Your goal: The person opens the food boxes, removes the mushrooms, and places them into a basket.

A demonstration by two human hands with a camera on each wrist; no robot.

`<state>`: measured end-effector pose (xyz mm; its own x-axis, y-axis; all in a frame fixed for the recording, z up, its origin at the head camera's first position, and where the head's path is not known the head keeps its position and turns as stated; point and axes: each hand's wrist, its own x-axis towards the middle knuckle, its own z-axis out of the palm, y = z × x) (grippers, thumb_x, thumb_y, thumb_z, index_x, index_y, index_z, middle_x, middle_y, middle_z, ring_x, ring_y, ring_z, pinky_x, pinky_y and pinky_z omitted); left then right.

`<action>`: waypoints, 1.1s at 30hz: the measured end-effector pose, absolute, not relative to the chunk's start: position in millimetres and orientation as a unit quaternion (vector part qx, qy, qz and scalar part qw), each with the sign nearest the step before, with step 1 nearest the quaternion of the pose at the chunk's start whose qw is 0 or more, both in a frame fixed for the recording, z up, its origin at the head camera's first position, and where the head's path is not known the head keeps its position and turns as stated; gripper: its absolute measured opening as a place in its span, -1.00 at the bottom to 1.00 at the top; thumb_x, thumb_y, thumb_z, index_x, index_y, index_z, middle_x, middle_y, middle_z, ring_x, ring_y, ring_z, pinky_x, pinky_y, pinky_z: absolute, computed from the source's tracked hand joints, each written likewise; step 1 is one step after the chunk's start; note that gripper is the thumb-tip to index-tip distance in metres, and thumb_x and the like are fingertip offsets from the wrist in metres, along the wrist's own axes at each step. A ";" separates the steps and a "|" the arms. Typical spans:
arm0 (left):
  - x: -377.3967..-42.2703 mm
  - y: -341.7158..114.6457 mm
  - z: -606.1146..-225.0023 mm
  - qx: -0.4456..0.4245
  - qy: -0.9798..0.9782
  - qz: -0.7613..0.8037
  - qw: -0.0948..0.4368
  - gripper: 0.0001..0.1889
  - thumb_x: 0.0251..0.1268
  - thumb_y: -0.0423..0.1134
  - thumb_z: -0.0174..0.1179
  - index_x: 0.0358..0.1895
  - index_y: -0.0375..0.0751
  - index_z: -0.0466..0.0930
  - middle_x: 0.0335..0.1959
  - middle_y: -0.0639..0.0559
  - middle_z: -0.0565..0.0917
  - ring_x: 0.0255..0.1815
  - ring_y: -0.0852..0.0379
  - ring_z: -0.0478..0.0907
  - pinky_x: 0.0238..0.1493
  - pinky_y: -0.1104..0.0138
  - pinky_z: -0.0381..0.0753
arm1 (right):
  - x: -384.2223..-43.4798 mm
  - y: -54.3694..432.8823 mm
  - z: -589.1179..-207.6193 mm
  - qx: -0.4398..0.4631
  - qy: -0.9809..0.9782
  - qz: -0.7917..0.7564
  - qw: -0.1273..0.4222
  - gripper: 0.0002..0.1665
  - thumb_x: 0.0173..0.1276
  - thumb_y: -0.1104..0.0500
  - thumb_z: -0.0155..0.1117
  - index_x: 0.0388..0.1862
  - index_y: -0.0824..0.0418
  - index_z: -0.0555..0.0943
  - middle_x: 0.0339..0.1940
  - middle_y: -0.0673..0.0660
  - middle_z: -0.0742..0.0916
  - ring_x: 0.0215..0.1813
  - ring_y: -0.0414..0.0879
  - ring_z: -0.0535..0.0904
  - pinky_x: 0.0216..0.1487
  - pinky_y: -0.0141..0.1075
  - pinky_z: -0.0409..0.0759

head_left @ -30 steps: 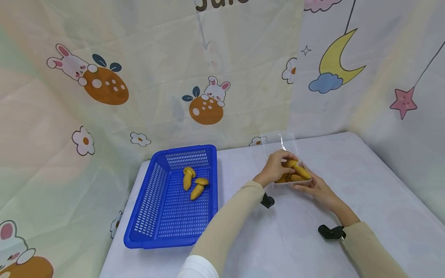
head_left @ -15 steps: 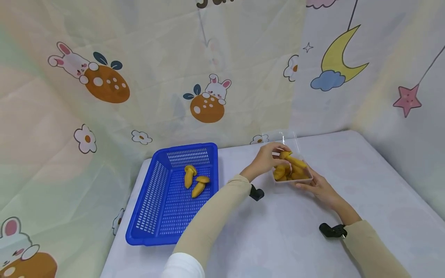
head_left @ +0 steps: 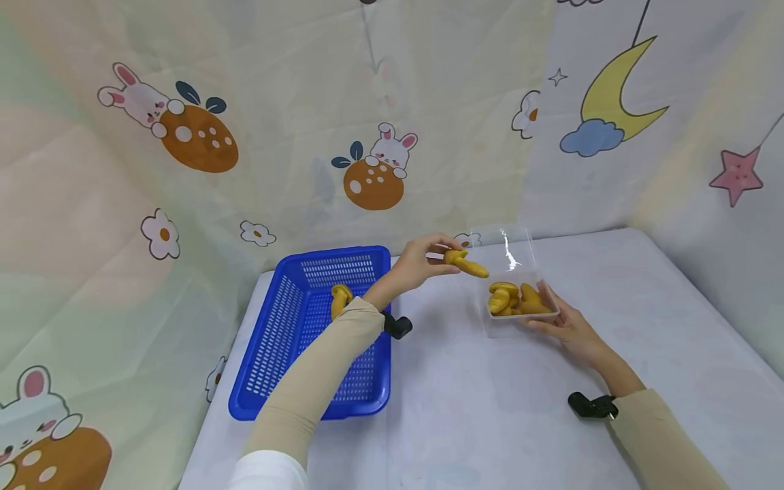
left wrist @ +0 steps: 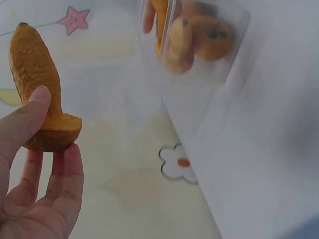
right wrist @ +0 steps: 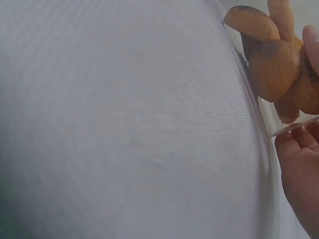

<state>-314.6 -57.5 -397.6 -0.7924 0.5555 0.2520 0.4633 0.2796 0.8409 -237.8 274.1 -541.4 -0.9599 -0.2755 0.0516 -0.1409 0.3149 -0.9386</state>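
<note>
Between thumb and fingers, my left hand (head_left: pixel 419 262) pinches a yellow-brown mushroom (head_left: pixel 468 263), held up between the blue basket and the clear plastic box (head_left: pixel 505 329). The left wrist view shows this mushroom (left wrist: pixel 37 74) with its stem pointing up and the thumb across it. My right hand (head_left: pixel 572 333) grips the right side of the box, which is tilted toward me. Several mushrooms (right wrist: pixel 273 69) lie inside the box, seen through its wall in the right wrist view. Its transparent lid (head_left: pixel 505 248) stands raised at the back.
A blue perforated basket (head_left: pixel 245 381) stands on the white-covered table (head_left: pixel 465 401) at left. One mushroom (head_left: pixel 339 299) shows inside it; my left forearm covers part of the basket. A printed cloth (head_left: pixel 294 170) hangs behind the table.
My left hand has lifted the mushroom out of the box and moved left with it, toward the basket. The forearm now hides one basket mushroom. My right hand stays on the box.
</note>
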 end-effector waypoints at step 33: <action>-281.8 -241.6 -419.1 0.224 0.867 0.442 0.060 -0.68 0.16 -0.41 0.43 0.00 -0.15 0.70 -0.02 0.00 0.69 0.08 -0.06 0.61 0.04 0.22 0.67 | -238.0 272.6 -542.9 -0.128 0.808 -0.572 0.059 0.13 0.42 0.12 0.34 0.66 -0.03 -0.23 0.62 0.30 -0.06 0.58 0.29 -0.21 0.25 -0.78 0.03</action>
<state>-281.8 -241.6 -419.1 -0.8924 0.4415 0.0934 0.3350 0.5093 0.7927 -238.0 272.6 -542.9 -0.9604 -0.2737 0.0514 -0.1394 0.3124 -0.9397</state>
